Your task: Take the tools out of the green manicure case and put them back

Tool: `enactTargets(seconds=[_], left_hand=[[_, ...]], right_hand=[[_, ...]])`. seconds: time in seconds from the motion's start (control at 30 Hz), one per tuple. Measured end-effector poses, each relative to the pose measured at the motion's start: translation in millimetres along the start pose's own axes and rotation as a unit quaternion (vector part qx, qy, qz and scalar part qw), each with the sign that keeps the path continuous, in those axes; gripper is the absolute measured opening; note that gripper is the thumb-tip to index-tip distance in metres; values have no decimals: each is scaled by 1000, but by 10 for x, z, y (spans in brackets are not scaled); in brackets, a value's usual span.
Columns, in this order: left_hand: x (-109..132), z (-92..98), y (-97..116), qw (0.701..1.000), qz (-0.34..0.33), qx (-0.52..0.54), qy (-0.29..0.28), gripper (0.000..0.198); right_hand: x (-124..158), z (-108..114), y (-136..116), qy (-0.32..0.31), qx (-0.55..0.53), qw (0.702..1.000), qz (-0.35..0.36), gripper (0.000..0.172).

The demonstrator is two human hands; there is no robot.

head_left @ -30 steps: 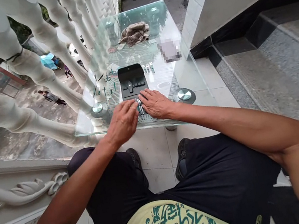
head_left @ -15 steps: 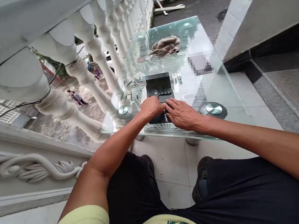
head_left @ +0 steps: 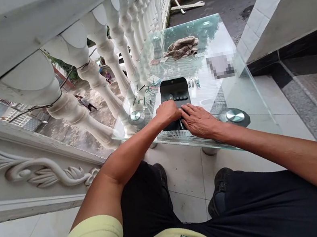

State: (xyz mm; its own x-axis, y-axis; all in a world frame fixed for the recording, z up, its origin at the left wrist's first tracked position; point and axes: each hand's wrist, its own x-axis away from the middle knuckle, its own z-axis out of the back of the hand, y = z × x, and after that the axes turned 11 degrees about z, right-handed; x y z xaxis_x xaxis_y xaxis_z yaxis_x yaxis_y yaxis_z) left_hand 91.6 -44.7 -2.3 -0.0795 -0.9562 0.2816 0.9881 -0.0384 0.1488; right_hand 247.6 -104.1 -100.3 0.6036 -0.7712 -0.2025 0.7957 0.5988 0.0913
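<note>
A black manicure case (head_left: 174,87) lies open on the glass table, its flap spread away from me and a row of loops across its middle. My left hand (head_left: 168,111) is closed over the case's left side, and whatever its fingers pinch is hidden. Lying over the case's right side is my right hand (head_left: 199,120), fingers stretched out and close to the left hand's fingertips. A small metal tool shows in part between the hands. Nail clippers (head_left: 197,82) stand in a short row right of the flap. Small scissors (head_left: 148,89) and other slim green-handled tools lie to the left.
A crumpled brown cloth (head_left: 181,48) lies toward the far end of the glass table (head_left: 242,91). A blurred-out pale item (head_left: 219,66) sits at the right. Round metal discs (head_left: 234,116) mark the table legs. White balusters (head_left: 99,78) run along the left side.
The whole view has shifted slightly, so things sit farther right. Both hands stay on the case with nearly the same pose.
</note>
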Motion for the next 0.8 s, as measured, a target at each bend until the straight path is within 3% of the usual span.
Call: enactTargets(seconds=[0.4, 0.8], left_hand=[[-9, -6, 104, 1000, -22, -5, -2, 38], [-55, 30, 145, 1000, -11, -8, -2, 45]], right_hand=[[4, -36, 31, 6, -12, 1000, 7, 66], [-12, -33, 22, 9, -5, 1000, 7, 64]])
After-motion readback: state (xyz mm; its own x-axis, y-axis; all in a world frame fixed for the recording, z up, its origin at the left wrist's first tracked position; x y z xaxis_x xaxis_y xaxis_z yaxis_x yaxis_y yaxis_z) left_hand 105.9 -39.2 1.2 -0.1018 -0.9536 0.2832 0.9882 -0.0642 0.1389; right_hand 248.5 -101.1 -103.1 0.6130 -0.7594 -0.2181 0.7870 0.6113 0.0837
